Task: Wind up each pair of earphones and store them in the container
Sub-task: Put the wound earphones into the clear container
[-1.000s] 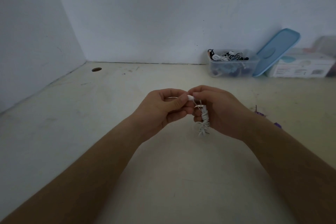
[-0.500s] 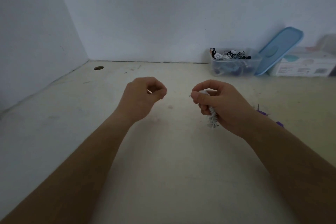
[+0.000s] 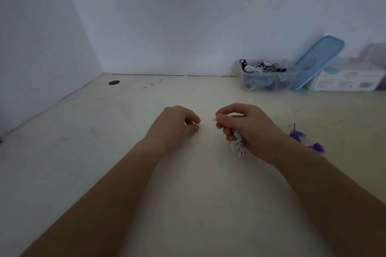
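Currently, the right-hand fingers point(image 3: 226, 131) are curled round a wound bundle of white earphones point(image 3: 238, 143). The thumb and forefinger pinch its upper end, where a short white tip protrudes toward the left. The lower coils of the bundle hang out below the little finger, close above the table point(image 3: 188, 204); whether they touch it cannot be told. The right hand point(image 3: 250, 129) is positioned near the middle of the table.

The left-hand fingers point(image 3: 193, 129) are loosely curled, tips close to the thumb, and nothing is visible between them. The left hand point(image 3: 174, 126) sits beside the right, apart from it and from the bundle. Both forearms extend back to the bottom edge of the view.

To the right of the right wrist, purple earphones point(image 3: 296, 134) lie loose on the table, partly hidden by the forearm. At the far right, against the back wall, stands the clear container point(image 3: 269, 83), uncovered, holding a tangle of black and white earphones point(image 3: 261, 67). Its blue lid point(image 3: 317, 62) leans tilted just beside it, against a white box point(image 3: 346, 80). A round hole point(image 3: 114, 82) is cut in the table near the far left corner.
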A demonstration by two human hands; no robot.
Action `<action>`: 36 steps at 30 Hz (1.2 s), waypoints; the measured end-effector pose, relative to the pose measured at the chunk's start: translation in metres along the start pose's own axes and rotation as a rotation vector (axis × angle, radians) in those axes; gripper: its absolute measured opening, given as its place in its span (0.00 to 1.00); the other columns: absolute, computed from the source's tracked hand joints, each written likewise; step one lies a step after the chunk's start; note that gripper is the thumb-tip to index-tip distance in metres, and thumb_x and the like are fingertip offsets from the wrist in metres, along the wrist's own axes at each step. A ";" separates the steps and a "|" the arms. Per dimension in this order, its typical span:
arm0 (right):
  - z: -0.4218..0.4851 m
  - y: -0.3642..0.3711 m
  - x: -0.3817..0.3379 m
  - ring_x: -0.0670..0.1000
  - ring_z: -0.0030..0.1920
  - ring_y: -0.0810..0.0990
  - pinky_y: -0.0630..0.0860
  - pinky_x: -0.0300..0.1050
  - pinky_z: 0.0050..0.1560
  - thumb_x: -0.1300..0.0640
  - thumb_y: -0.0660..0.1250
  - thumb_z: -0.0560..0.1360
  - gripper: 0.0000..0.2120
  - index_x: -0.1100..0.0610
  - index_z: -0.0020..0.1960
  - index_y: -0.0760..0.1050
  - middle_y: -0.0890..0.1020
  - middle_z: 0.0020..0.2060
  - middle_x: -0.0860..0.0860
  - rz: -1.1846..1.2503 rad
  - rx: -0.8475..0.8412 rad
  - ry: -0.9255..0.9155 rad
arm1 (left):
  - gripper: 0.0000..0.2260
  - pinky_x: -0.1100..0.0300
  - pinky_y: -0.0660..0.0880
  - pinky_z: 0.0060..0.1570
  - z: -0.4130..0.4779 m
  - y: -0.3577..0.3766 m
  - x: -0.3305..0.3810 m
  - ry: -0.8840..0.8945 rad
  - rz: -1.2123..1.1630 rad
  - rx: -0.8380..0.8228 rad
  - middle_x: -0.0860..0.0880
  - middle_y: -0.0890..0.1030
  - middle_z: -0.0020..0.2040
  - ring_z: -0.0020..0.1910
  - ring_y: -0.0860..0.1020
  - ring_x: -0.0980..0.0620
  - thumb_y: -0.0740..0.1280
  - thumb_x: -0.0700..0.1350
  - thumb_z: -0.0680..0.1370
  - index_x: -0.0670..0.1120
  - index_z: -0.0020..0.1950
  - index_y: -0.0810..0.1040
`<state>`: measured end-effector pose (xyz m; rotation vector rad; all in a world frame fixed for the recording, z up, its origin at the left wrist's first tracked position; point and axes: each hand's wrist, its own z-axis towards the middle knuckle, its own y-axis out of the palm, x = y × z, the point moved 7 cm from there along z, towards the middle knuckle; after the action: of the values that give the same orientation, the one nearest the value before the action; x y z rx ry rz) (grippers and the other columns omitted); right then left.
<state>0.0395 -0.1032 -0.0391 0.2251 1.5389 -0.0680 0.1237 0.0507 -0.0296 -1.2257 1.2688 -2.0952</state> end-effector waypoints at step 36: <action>-0.004 -0.003 -0.021 0.49 0.33 0.78 0.77 0.44 0.37 0.64 0.70 0.76 0.03 0.61 0.49 0.80 0.83 0.38 0.58 0.005 0.017 -0.214 | 0.11 0.62 0.80 0.49 -0.020 -0.003 0.031 -0.091 -1.330 -0.033 0.43 0.86 0.46 0.46 0.84 0.49 0.72 0.37 0.66 0.42 0.48 0.83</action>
<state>0.0338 -0.1075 -0.0183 0.2275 1.3247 -0.0982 0.0901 0.0403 -0.0166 -2.5757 0.3488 -2.6829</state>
